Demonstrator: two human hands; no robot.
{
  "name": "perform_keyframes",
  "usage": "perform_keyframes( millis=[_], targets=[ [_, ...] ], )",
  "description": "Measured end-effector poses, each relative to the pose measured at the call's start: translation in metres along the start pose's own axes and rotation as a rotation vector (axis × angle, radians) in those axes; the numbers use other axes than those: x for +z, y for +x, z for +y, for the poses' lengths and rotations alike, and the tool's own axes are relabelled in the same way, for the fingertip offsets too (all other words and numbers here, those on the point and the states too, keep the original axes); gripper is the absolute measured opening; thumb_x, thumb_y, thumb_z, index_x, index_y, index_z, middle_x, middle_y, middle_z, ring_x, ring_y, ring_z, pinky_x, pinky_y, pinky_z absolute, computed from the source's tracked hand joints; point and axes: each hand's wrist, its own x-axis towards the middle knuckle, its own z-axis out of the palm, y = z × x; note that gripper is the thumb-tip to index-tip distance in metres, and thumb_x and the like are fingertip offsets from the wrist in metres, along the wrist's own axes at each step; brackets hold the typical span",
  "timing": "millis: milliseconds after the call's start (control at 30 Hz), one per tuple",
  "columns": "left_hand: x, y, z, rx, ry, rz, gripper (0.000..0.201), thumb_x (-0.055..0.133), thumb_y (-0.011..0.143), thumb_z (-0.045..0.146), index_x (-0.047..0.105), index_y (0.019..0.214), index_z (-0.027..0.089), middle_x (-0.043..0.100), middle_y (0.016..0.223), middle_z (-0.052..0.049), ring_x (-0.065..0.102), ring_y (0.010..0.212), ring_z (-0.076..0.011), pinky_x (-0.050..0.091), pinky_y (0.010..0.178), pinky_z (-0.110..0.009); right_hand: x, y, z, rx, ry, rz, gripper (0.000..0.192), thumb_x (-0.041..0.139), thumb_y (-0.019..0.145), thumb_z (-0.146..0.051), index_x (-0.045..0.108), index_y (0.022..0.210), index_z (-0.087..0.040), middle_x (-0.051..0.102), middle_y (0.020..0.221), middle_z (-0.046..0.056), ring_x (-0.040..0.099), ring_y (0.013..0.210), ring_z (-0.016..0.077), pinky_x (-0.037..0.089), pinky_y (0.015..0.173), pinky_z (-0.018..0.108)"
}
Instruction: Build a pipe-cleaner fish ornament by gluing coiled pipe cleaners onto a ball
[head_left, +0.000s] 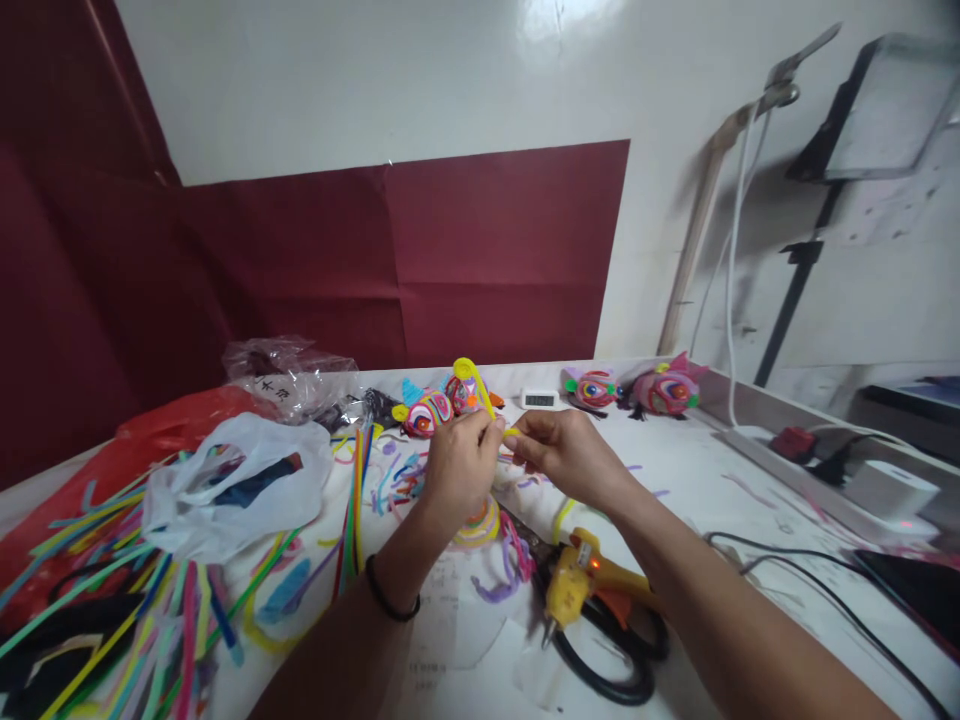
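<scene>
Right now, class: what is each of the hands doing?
Left hand: closed, pinching the yellow pipe cleaner.
Right hand: closed, pinching the same pipe cleaner's other end.

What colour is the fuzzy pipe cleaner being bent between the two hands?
Bright yellow; the pipe cleaner, curled at its top end, shows best in the head view.

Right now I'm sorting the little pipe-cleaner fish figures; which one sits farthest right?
The pink fish by the table's right edge; the others lie left of it, two behind the hands.

Dim warm light, wall glare, edges warped
</scene>
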Motion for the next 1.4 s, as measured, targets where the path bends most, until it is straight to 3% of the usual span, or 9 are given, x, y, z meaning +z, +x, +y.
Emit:
perform_keyframes(
  millis=[333, 467, 633, 733, 967, 1033, 1200, 1300, 1400],
  targets=[
    [0.005, -0.002, -0.003, 0.068, 0.226, -0.111, 0.028, 0.044, 0.089, 0.021, 0.048, 0.061, 0.019, 0.054, 0.060, 0.001, 0.048, 0.059, -0.0134, 0.029, 0.059, -0.028, 0.000, -0.002, -0.007, -0.069, -0.388, -0.003, 0.017, 0.057, 0.080, -0.015, 0.062, 0.064, -0.017, 0.065, 0.056, 0.004, 0.058, 0.052, 0.0165, 0.036, 0.053, 0.026],
    [-0.001, 0.000, -0.007, 0.073, 0.362, -0.180, 0.028, 0.040, 0.092, 0.022, 0.056, 0.069, 0.018, 0.064, 0.070, -0.003, 0.057, 0.065, -0.0159, 0.034, 0.061, -0.028, -0.010, 0.001, 0.002, -0.077, -0.154, -0.072, 0.019, 0.059, 0.083, -0.028, 0.063, 0.068, -0.017, 0.065, 0.059, 0.002, 0.057, 0.055, 0.0151, 0.039, 0.053, 0.025],
    [-0.008, 0.002, -0.008, 0.180, 0.586, -0.340, 0.028, 0.038, 0.093, 0.020, 0.061, 0.077, 0.017, 0.069, 0.078, -0.008, 0.065, 0.075, -0.0214, 0.039, 0.063, -0.030, -0.026, 0.007, 0.010, -0.058, 0.152, 0.104, 0.028, 0.060, 0.082, -0.042, 0.066, 0.088, -0.016, 0.067, 0.076, 0.003, 0.058, 0.062, 0.0153, 0.044, 0.054, 0.026],
    [-0.008, 0.000, -0.003, 0.238, 0.645, -0.433, 0.027, 0.038, 0.092, 0.019, 0.062, 0.080, 0.016, 0.070, 0.082, -0.009, 0.066, 0.076, -0.0234, 0.042, 0.063, -0.031, -0.028, 0.009, 0.007, -0.019, 0.287, 0.114, 0.035, 0.063, 0.077, -0.046, 0.067, 0.095, -0.016, 0.066, 0.075, 0.003, 0.055, 0.058, 0.0136, 0.044, 0.050, 0.025],
    [-0.002, -0.005, 0.002, 0.250, 0.678, -0.467, 0.026, 0.039, 0.091, 0.018, 0.064, 0.083, 0.016, 0.070, 0.082, -0.009, 0.066, 0.072, -0.0248, 0.044, 0.060, -0.032, -0.026, 0.011, 0.003, 0.077, 0.490, 0.125, 0.033, 0.078, 0.062, -0.041, 0.061, 0.052, -0.015, 0.049, 0.044, -0.006, 0.040, 0.044, 0.0071, 0.031, 0.043, 0.021],
    [-0.004, -0.003, 0.002, 0.248, 0.622, -0.375, 0.025, 0.042, 0.092, 0.021, 0.064, 0.082, 0.016, 0.069, 0.081, -0.009, 0.065, 0.073, -0.0236, 0.043, 0.060, -0.031, -0.026, 0.011, 0.004, 0.100, 0.559, 0.157, 0.035, 0.080, 0.061, -0.042, 0.060, 0.050, -0.016, 0.048, 0.041, -0.006, 0.039, 0.041, 0.0068, 0.031, 0.042, 0.021],
    [-0.008, -0.003, 0.006, 0.174, 0.201, 0.076, 0.023, 0.047, 0.090, 0.026, 0.063, 0.077, 0.017, 0.065, 0.073, -0.003, 0.059, 0.067, -0.0158, 0.041, 0.063, -0.026, -0.024, 0.014, 0.007, 0.154, 0.792, 0.302, 0.031, 0.082, 0.059, -0.041, 0.063, 0.058, -0.016, 0.061, 0.052, -0.002, 0.050, 0.044, 0.0083, 0.039, 0.043, 0.021],
    [0.001, -0.007, 0.010, -0.020, -0.139, 0.009, 0.031, 0.047, 0.088, 0.031, 0.060, 0.063, 0.017, 0.050, 0.052, 0.003, 0.047, 0.049, -0.0108, 0.034, 0.051, -0.023, -0.017, 0.016, 0.005, 0.187, 0.942, 0.329, 0.031, 0.085, 0.056, -0.038, 0.064, 0.060, -0.016, 0.068, 0.062, 0.001, 0.054, 0.048, 0.0083, 0.042, 0.043, 0.019],
    [0.019, -0.012, 0.013, -0.298, -0.559, -0.106, 0.026, 0.051, 0.084, 0.036, 0.066, 0.077, 0.016, 0.047, 0.052, 0.005, 0.037, 0.040, -0.0070, 0.027, 0.042, -0.021, -0.009, 0.017, 0.004, 0.213, 1.074, 0.335, 0.030, 0.086, 0.053, -0.035, 0.065, 0.062, -0.016, 0.069, 0.063, 0.002, 0.055, 0.049, 0.0079, 0.042, 0.042, 0.017]
  ],
)
